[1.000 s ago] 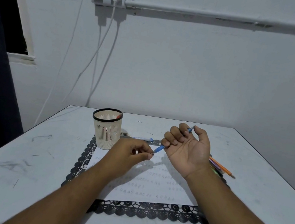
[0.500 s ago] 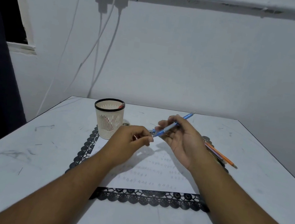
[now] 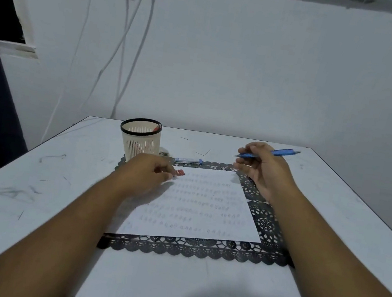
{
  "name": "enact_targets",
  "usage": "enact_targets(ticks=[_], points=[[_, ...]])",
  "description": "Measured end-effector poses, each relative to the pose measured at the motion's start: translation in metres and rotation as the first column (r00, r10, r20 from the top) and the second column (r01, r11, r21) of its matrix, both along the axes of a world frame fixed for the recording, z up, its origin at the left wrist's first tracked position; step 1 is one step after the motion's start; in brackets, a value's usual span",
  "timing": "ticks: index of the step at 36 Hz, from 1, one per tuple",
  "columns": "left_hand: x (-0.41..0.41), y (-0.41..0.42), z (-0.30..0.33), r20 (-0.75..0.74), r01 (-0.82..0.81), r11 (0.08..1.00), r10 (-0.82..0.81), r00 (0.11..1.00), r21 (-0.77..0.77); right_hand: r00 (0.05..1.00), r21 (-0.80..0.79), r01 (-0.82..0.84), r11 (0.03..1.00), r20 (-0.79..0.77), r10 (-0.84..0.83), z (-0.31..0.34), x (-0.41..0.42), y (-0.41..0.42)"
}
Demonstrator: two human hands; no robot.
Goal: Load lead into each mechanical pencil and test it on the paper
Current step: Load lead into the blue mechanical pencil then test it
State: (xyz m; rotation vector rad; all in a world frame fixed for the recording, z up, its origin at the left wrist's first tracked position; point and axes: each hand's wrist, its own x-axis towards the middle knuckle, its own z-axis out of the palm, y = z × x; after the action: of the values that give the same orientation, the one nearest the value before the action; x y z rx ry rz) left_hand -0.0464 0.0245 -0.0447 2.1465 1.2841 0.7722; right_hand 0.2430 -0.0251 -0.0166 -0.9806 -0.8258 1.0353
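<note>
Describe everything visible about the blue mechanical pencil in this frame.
The blue mechanical pencil is slim, apparently plastic, with a darker cap end. The right hand holds it in its fingers above the table's far right area, nearly level, thin tip pointing left and cap end right. It touches nothing else.

A cream slotted cup (image 3: 140, 138) with a black rim stands just beyond the left hand. A black lace mat (image 3: 200, 251) lies under both hands. White cables (image 3: 126, 45) hang down the wall beyond them.
</note>
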Motion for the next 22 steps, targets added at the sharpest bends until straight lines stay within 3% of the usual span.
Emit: enact_targets(ticks=[3, 9, 14, 19, 22], points=[[0.003, -0.005, -0.001, -0.075, 0.001, 1.000, 0.000, 0.997, 0.017, 0.997, -0.036, -0.018, 0.999, 0.072, 0.021, -0.006, 0.000, 0.002], [0.010, -0.008, -0.005, -0.117, -0.006, 0.995, 0.018, 0.993, 0.101, 0.930, -0.163, -0.018, 0.987, 0.359, 0.077, -0.014, -0.010, 0.000], [0.010, -0.004, -0.009, -0.074, -0.046, 0.990, 0.056, 0.996, 0.130, 0.914, -0.213, -0.037, 0.976, 0.387, 0.119, -0.021, -0.017, 0.001], [-0.003, 0.000, 0.022, -0.225, 0.025, 0.998, -0.010, 0.974, 0.062, 0.908, -0.192, -0.079, 0.978, 0.392, 0.150, -0.023, -0.035, -0.008], [-0.016, 0.003, 0.042, -0.211, 0.000, 1.000, 0.001, 0.978, 0.005, 0.905, -0.151, -0.140, 0.979, 0.381, 0.188, -0.023, -0.049, -0.012]])
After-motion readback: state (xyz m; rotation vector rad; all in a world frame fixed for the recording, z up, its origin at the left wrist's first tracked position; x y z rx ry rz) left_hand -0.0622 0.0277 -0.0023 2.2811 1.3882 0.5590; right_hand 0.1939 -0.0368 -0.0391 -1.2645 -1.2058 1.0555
